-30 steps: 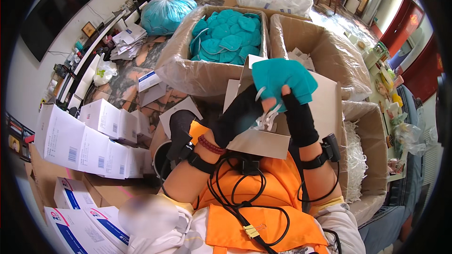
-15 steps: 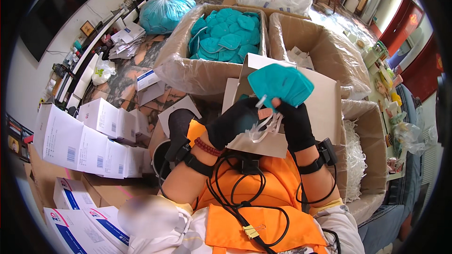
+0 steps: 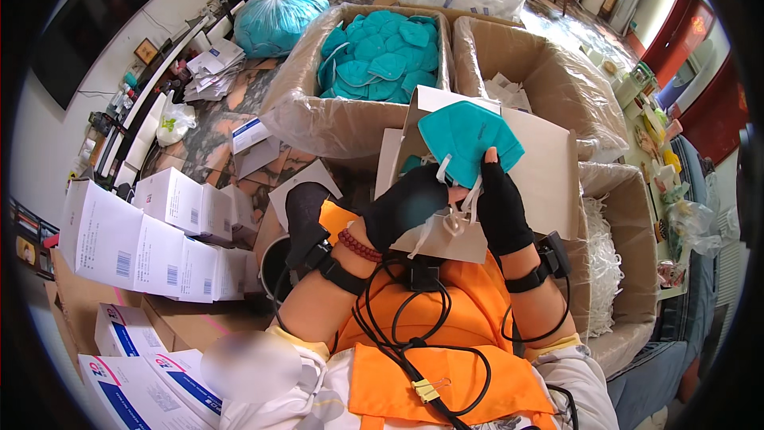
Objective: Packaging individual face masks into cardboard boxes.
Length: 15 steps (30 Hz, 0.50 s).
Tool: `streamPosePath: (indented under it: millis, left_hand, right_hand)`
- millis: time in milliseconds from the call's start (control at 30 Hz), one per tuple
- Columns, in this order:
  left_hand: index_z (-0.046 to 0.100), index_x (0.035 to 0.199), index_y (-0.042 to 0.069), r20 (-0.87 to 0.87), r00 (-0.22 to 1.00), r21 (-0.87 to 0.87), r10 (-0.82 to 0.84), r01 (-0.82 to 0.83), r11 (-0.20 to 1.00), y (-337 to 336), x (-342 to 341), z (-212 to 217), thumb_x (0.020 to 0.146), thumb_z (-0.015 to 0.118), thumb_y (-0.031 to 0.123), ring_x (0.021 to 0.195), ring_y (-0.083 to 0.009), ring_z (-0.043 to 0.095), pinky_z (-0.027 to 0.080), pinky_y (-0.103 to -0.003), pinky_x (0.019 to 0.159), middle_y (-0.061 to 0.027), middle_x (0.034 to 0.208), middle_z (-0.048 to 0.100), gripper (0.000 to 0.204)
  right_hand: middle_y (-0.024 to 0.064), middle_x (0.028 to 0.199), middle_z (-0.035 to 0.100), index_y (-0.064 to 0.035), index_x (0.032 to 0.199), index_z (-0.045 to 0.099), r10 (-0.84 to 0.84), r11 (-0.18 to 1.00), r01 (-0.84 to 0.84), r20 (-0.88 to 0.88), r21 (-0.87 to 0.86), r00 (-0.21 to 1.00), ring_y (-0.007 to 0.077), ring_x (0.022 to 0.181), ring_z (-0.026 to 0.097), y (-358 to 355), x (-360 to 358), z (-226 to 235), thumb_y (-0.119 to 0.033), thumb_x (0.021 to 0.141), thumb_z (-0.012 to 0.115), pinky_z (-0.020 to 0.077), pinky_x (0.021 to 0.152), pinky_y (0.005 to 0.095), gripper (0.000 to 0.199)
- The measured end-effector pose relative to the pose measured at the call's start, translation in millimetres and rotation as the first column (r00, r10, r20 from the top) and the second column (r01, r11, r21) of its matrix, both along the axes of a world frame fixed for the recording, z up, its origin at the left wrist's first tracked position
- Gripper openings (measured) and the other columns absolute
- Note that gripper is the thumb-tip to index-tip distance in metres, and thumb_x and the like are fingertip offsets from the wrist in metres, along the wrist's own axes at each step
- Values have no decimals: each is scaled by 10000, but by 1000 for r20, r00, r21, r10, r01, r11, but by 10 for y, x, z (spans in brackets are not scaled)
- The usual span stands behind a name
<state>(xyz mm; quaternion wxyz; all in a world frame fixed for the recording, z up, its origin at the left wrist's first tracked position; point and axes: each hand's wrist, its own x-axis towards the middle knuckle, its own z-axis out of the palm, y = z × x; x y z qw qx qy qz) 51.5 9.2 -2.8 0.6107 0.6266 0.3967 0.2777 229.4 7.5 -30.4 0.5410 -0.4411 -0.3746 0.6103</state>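
Observation:
A teal folded face mask (image 3: 469,137) is held up in front of me, above an open cardboard box (image 3: 535,166). My right hand (image 3: 503,205), in a black fingerless glove, grips its lower right edge, thumb against the outer face. Beside it my left hand (image 3: 407,205), gloved the same way, is closed at the mask's lower edge, its fingertips at the white elastic straps (image 3: 450,228). The straps dangle below the mask between both hands. My left fingers are partly hidden behind the glove and straps.
Ahead stands a plastic-lined carton (image 3: 350,123) heaped with teal masks. Another lined carton (image 3: 549,56) is to its right, and a carton with white straps (image 3: 601,271) sits by my right arm. White boxes (image 3: 103,231) line my left. A bag of masks (image 3: 278,22) lies farther back.
My left hand has moved right, closer to the straps and my right hand. The mask has shifted slightly left and down, and my right thumb now lies farther right and higher on it.

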Motion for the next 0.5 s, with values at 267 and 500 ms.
streamPosePath:
  millis: [267, 500]
  left_hand:
    - [609, 1215, 22, 228, 973, 2, 32, -33, 999, -54, -46, -133, 930, 637, 268, 894, -120, 579, 468, -280, 806, -24, 1024, 654, 378]
    - [602, 1209, -3, 25, 994, 145, 109, -111, 983, 48, -153, -228, 980, 558, 356, 898, -112, 553, 454, -274, 807, -40, 1011, 658, 428]
  right_hand:
    - [34, 963, 667, -10, 1133, 625, 61, 994, -66, 65, 86, 996, 109, 840, 633, -69, 86, 137, -392, 846, 737, 491, 701, 246, 490]
    - [-5, 886, 657, -36, 1093, 647, -67, 995, 65, 30, 80, 997, 82, 708, 581, -89, 4, 93, -375, 850, 734, 438, 630, 222, 426]
